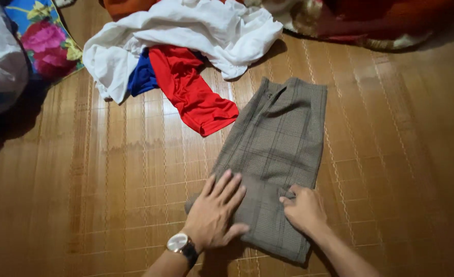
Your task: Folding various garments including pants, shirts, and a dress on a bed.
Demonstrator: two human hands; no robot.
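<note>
Head view: left hand (218, 210) presses flat, fingers spread, pinning the grey checked woven trousers (275, 159) on the glossy bamboo mat (109, 195); right hand (303, 209) apparently pinches a fold.

The grey-brown checked trousers (275, 154) lie flat on the bamboo floor mat (83, 195), folded lengthwise, waistband pointing away, near end doubled over under both hands.

Bare forearms, no sleeves; a silver-faced, dark-strapped wristwatch (182, 245) on the left wrist.
</note>
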